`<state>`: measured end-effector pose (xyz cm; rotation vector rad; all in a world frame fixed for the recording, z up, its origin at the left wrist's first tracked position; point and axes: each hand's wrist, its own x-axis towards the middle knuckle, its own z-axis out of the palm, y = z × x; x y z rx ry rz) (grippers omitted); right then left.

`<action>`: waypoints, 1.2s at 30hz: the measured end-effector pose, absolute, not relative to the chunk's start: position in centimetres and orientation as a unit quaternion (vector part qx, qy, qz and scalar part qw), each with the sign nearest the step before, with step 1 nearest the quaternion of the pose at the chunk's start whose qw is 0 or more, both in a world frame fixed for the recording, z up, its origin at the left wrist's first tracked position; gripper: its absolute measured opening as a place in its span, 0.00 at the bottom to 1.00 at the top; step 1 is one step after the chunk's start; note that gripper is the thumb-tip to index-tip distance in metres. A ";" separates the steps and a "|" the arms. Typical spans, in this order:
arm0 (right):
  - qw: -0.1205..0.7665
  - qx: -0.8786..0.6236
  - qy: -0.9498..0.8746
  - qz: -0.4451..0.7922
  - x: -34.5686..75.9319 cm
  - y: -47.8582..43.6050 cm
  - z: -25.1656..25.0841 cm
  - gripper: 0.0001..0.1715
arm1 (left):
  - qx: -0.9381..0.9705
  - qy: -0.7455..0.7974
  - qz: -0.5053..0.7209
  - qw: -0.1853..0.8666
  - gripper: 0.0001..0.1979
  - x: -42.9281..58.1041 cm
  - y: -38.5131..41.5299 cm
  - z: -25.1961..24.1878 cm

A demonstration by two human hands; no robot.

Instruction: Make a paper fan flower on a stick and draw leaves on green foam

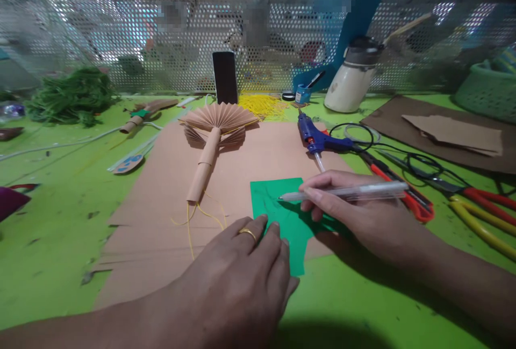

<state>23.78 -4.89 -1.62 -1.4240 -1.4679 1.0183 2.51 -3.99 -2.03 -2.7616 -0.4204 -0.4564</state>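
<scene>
In my right hand (342, 198) is a clear-barrelled pen (363, 190), its tip on a piece of green paper (296, 247). Faint dark lines are drawn on that paper near the tip. My left hand (242, 263), with a gold ring (249, 233) on one finger, lies over the paper's lower left part, fingers extended and pressing it down. Beneath is a large sheet of brown paper (161, 263). On that sheet, left of the green piece, rests a pleated brown paper fan (220, 118) with a rolled paper handle (203, 169) and yellow strings (189, 230).
Right of the hands lie a blue glue gun (318, 136), a red cutter knife (407, 198) and scissors (484, 198). Behind stand a phone (226, 77), a small blue jar (303, 93) and a white jug (350, 83). Green shredded strands (72, 96) are heaped at left, yellow ones (262, 107) at centre.
</scene>
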 end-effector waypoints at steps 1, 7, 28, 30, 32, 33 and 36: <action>0.420 -0.566 -0.589 0.395 24.0 -4.8 -1.7 0.11 | -0.965 -0.144 -0.162 0.149 0.18 2.5 -3.9 -2.0; 0.447 -0.553 -0.633 0.307 24.5 -4.7 -1.5 0.12 | -0.974 -0.132 -0.144 0.111 0.14 2.0 -3.4 -1.4; 0.298 -0.486 -0.816 0.092 25.0 -4.8 -2.1 0.16 | -0.970 -0.213 -0.098 0.065 0.08 2.0 -2.5 -0.2; 0.310 -0.479 -0.814 0.112 25.2 -5.3 -2.2 0.16 | -0.970 -0.218 -0.090 0.062 0.08 1.9 -2.1 -0.1; 0.324 -0.477 -0.807 0.126 25.3 -5.9 -2.1 0.17 | -0.974 -0.207 -0.084 0.046 0.08 1.7 -1.8 0.1; 0.335 -0.476 -0.802 0.136 25.3 -6.2 -2.0 0.17 | -0.976 -0.197 -0.081 0.039 0.08 1.7 -1.8 0.2; 0.393 -0.499 -0.734 0.239 24.9 -7.0 -1.6 0.16 | -0.981 -0.174 -0.072 0.037 0.11 1.6 -2.1 0.8</action>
